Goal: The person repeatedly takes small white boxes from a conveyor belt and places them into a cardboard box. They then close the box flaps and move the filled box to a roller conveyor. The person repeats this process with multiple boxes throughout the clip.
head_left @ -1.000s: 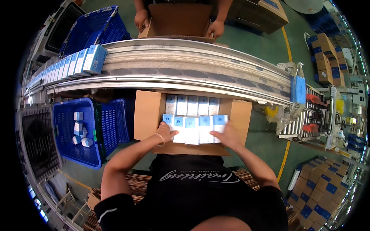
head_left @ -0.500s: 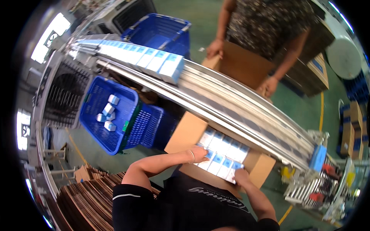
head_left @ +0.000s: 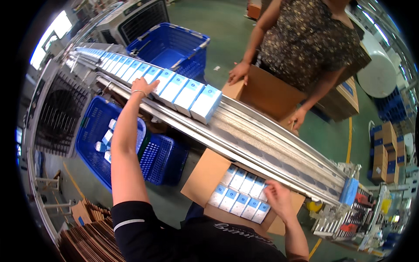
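close downward fisheye view; from head height

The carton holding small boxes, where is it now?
Low and right of centre in the head view, the carton sits on your side of the conveyor, by your right hand.

White boxes (head_left: 192, 97) with light-blue panels run past the left fingers (head_left: 152, 84), a blue basket (head_left: 92, 124) below them; beside the right fingers (head_left: 271, 187), blue-and-white packs (head_left: 241, 201) in a tan carton (head_left: 206, 177). Beyond both, a co-worker's dark top (head_left: 301, 43) shows pale speckles.
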`<move>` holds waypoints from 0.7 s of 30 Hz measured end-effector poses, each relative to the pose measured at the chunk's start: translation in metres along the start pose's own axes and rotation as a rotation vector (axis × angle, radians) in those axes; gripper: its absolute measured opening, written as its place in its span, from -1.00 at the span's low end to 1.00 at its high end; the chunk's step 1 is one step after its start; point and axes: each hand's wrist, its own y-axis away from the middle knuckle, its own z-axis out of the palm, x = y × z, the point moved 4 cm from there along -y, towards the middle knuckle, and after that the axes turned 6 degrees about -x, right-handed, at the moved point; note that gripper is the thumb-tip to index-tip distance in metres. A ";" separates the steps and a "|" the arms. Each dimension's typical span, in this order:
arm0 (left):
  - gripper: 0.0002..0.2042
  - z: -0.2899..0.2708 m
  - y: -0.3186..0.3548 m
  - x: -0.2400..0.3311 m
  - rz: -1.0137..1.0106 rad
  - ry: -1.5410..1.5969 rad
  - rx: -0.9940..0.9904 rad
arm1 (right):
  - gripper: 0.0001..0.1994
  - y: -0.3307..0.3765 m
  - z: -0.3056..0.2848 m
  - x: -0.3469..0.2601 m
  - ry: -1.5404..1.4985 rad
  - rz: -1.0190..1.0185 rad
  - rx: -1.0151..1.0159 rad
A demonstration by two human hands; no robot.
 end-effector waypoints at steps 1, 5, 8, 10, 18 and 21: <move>-0.04 -0.004 -0.003 -0.001 0.015 0.136 -0.114 | -0.77 0.003 -0.011 -0.008 0.053 -0.085 0.150; 0.03 0.010 0.014 0.037 0.275 0.289 -0.351 | -0.86 -0.026 -0.033 0.040 -0.346 0.029 0.186; 0.10 0.036 0.072 0.111 0.395 0.384 -0.296 | -0.71 -0.095 -0.059 0.066 -0.023 -0.032 0.505; 0.09 0.054 0.134 0.196 0.495 0.382 -0.476 | -0.29 -0.136 -0.053 0.091 -0.241 0.284 0.341; -0.20 0.024 0.249 0.261 0.741 0.654 -0.297 | -0.28 -0.080 -0.100 0.087 -0.191 0.085 0.498; -0.28 -0.023 0.320 0.240 0.729 0.643 -0.148 | -0.31 0.005 -0.106 0.049 -0.157 0.080 0.576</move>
